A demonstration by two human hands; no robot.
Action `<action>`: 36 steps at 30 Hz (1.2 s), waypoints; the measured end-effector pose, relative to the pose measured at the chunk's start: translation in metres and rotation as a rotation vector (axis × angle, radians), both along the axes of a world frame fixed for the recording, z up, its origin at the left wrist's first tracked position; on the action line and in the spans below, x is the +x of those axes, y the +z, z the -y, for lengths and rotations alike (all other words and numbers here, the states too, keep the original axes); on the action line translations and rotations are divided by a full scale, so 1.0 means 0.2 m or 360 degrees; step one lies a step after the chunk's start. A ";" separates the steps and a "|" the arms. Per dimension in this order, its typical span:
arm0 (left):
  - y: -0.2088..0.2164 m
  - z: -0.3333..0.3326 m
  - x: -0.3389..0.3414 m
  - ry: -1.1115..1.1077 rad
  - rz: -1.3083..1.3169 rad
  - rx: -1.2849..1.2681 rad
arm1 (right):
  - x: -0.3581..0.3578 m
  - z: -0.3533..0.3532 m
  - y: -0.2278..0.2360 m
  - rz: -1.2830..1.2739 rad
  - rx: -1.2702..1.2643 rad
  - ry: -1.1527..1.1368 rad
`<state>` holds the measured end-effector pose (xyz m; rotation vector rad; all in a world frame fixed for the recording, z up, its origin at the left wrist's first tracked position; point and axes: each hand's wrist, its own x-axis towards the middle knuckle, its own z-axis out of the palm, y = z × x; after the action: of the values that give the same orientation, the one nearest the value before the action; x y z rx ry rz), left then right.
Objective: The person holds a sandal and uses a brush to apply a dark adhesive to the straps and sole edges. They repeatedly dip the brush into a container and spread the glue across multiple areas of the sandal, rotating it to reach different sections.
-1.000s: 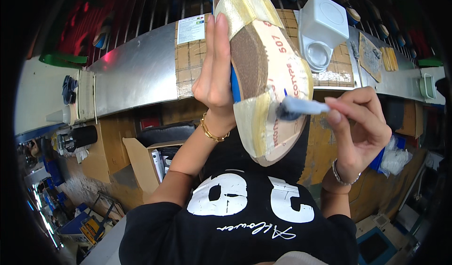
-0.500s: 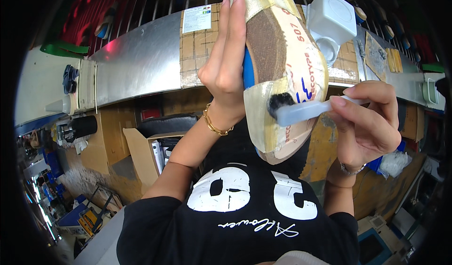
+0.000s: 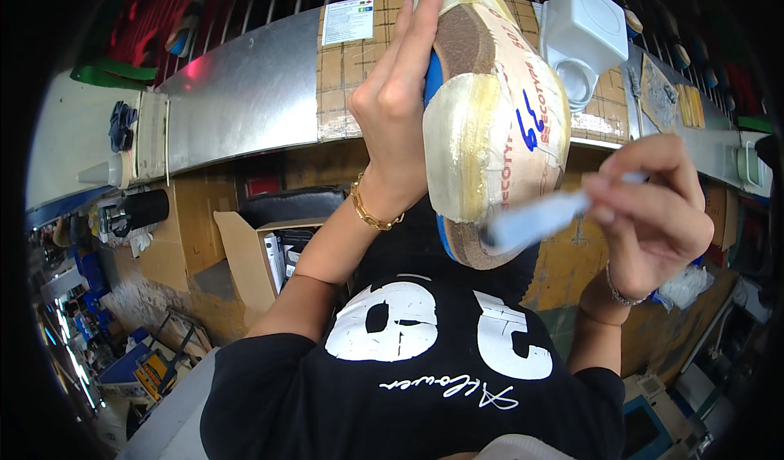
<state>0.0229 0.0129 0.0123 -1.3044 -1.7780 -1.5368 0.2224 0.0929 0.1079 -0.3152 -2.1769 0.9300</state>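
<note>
A shoe upper [image 3: 532, 166] is held bottom up, with a pale insole board, a brown rim and blue edges. Cream patches, one of them a large side patch [image 3: 447, 149], fold over onto the board, which bears blue handwritten marks. My left hand [image 3: 396, 92] grips the shoe along its left side, fingers pointing away from me. My right hand [image 3: 653, 215] pinches the white handle of a brush [image 3: 541, 219], smeared by motion. The brush head is at the near end of the shoe, close to the brown rim; its dark bristles barely show, and I cannot tell whether they touch.
Beyond the shoe runs a metal-edged bench [image 3: 245, 92] covered partly with cardboard [image 3: 347, 92]. A white plastic container with a round cup [image 3: 586, 27] stands there at the right. Past the bench is a rack of metal rods [image 3: 282, 2]. An open carton [image 3: 245, 256] sits below left.
The brush has moved off the cream patch toward the shoe's near end and swung with my right hand slightly down and right. The shoe has shifted a little away from me.
</note>
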 end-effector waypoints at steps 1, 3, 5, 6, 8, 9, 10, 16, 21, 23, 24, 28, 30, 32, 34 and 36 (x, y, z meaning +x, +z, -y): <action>0.00 0.00 0.00 0.0024 -0.0016 0.0002 | -0.01 -0.01 0.00 0.0007 0.0013 -0.0068; 0.01 -0.01 0.01 0.0055 -0.0028 0.0004 | -0.03 -0.03 -0.01 -0.0049 0.0130 -0.0087; 0.01 -0.02 0.01 0.0082 -0.0027 0.0005 | -0.04 -0.03 -0.02 -0.0028 0.0128 -0.0142; 0.01 -0.02 0.01 0.0064 0.0009 -0.0026 | -0.03 -0.03 -0.03 -0.0038 0.0151 -0.0135; 0.01 0.00 0.02 0.0028 0.0079 -0.0090 | -0.02 -0.03 -0.04 -0.0077 0.0159 -0.0042; 0.01 0.00 0.02 0.0017 0.0049 -0.0074 | -0.01 -0.03 -0.04 -0.0082 0.0144 0.0009; 0.02 0.01 0.02 0.0002 0.0017 -0.0057 | 0.00 -0.03 -0.03 -0.0062 0.0123 0.0047; 0.03 0.01 0.01 -0.0027 0.0016 -0.0071 | 0.02 0.01 0.00 -0.0024 -0.0055 0.0099; 0.03 0.02 0.01 0.0002 0.0143 -0.0199 | -0.01 0.11 -0.02 -0.0047 0.0438 -0.0465; 0.02 0.03 -0.01 0.0020 0.0174 -0.0298 | -0.01 0.10 -0.01 -0.0183 0.0526 -0.0215; 0.02 0.03 -0.02 0.0009 0.0156 -0.0293 | -0.01 0.10 -0.01 -0.0099 0.0453 -0.0090; -0.01 0.03 -0.05 -0.0048 0.0126 -0.0284 | -0.05 0.08 -0.04 -0.0344 0.0232 -0.0210; -0.03 0.03 -0.06 -0.0084 0.0165 -0.0238 | -0.04 0.07 -0.05 -0.0219 0.0323 -0.0054; -0.05 0.02 -0.06 -0.0132 0.0250 -0.0168 | -0.02 0.06 -0.06 -0.0274 0.0282 0.0147; -0.07 0.02 -0.06 -0.0271 0.0341 -0.0123 | -0.01 0.04 -0.07 -0.0191 0.0185 -0.0009; -0.08 0.01 -0.07 -0.0386 0.0436 -0.0070 | -0.01 0.01 -0.09 -0.0195 0.0138 0.0041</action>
<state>0.0091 0.0110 -0.0040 -1.4307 -1.8797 -1.8969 0.2201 0.0903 0.0897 -0.1840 -2.1058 0.8438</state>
